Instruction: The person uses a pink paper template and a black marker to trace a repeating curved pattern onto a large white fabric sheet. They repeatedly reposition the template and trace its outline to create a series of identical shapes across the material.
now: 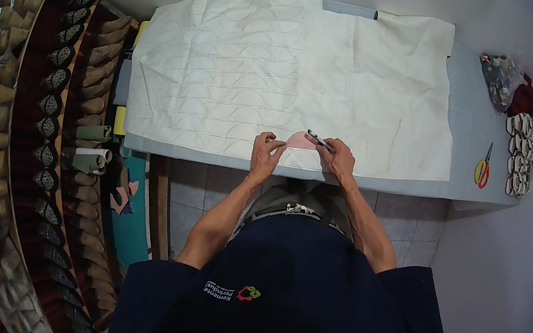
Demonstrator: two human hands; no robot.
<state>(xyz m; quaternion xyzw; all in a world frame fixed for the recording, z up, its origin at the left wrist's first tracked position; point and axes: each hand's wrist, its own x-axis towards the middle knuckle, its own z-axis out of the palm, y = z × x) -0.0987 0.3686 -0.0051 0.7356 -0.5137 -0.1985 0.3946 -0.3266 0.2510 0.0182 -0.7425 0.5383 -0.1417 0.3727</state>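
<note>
A white sheet of material (377, 93) is spread over the table, its left part covered with rows of drawn curved outlines. On its near edge lies a pink half-round template (300, 140). At the template's left tip, my left hand (266, 152) has its thumb and forefinger closed and pressed down on it. My right hand (340, 160) grips a slim dark-and-silver tool (317, 138) over the template's right side. Whether the tool is a pen or a knife cannot be made out.
Yellow-and-red-handled scissors (482, 173) lie on the table's right, beside stacked white shoe-like pieces (522, 156) and a clear bag of small items (499, 82). Shelves of wrapped brown shoe forms (1, 87) and dark patterned shoes (51, 104) line the left.
</note>
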